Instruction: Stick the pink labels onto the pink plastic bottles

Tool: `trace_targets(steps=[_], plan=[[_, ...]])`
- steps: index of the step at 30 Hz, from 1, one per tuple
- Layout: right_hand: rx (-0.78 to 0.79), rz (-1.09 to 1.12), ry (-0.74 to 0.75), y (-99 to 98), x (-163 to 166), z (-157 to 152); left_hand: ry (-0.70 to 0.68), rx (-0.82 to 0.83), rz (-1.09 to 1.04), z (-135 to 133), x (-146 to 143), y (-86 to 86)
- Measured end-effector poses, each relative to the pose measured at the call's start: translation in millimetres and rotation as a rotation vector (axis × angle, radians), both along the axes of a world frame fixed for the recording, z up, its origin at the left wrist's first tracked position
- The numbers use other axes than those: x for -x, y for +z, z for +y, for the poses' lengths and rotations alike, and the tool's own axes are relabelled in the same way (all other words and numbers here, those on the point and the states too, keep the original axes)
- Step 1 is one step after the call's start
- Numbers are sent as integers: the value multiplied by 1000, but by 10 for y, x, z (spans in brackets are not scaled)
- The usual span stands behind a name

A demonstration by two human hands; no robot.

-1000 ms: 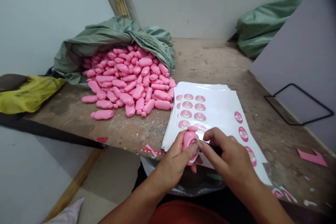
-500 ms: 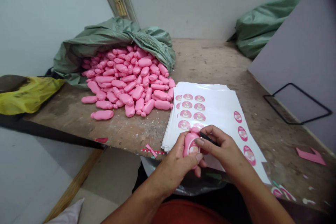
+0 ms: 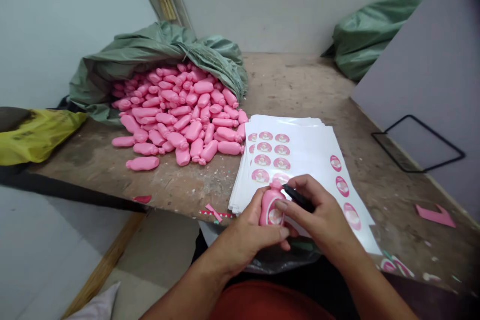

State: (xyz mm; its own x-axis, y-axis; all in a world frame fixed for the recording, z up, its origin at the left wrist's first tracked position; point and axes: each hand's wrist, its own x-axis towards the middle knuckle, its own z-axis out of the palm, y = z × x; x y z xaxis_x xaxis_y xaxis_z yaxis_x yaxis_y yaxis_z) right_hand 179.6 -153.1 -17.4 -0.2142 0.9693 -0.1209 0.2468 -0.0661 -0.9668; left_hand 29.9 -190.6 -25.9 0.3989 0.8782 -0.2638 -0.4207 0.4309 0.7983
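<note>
My left hand (image 3: 250, 232) is wrapped round a small pink plastic bottle (image 3: 270, 206) with a round label on its front, held upright over the near table edge. My right hand (image 3: 318, 215) is closed on a thin black tool (image 3: 298, 197), and its fingertips press on the bottle's label. Just behind the hands lies a stack of white sticker sheets (image 3: 303, 155) with round pink stickers (image 3: 273, 150) left on the top sheet. A heap of the same pink bottles (image 3: 180, 110) spills from a green sack (image 3: 157, 52) at the left.
The wooden table (image 3: 292, 85) runs to the back wall. A second green sack (image 3: 367, 35) lies at the back right, beside a slanted grey board (image 3: 431, 75) and a black wire frame (image 3: 416, 145). A yellow bag (image 3: 37, 135) sits at far left. Pink scraps (image 3: 435, 215) litter the right.
My right hand has slid its fingers over the bottle's front, and the black tool now shows in it. The label now shows on the bottle. The view shifted slightly.
</note>
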Motion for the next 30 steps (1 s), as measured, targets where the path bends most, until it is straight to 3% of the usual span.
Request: trace_targets(steps=[4, 7, 9, 12, 14, 17, 21, 26, 30], plan=[[-87, 16, -37, -76, -21, 87, -81, 47, -97, 20, 66, -35], [-107, 8, -85, -88, -95, 82, -114, 25, -47, -10, 175, 46], [-70, -1, -115, -66, -169, 36, -218, -114, 144, -80, 255, 131], [-29, -51, -117, 10, -307, -92, -495, -419, 488, -229, 335, 157], [1, -107, -35, 70, -399, -218, -585, -549, 681, -317, 357, 27], [97, -174, 216, 91, -507, -452, -548, -585, 969, -384, 382, -341], [113, -322, 519, -175, -558, -727, -529, -552, 1172, -412, 459, -718], [-16, -669, 627, -730, -531, -846, -627, -572, 1263, -579, 534, -769], [-24, -710, 632, -904, -544, -969, -674, -568, 1366, -778, 548, -819]])
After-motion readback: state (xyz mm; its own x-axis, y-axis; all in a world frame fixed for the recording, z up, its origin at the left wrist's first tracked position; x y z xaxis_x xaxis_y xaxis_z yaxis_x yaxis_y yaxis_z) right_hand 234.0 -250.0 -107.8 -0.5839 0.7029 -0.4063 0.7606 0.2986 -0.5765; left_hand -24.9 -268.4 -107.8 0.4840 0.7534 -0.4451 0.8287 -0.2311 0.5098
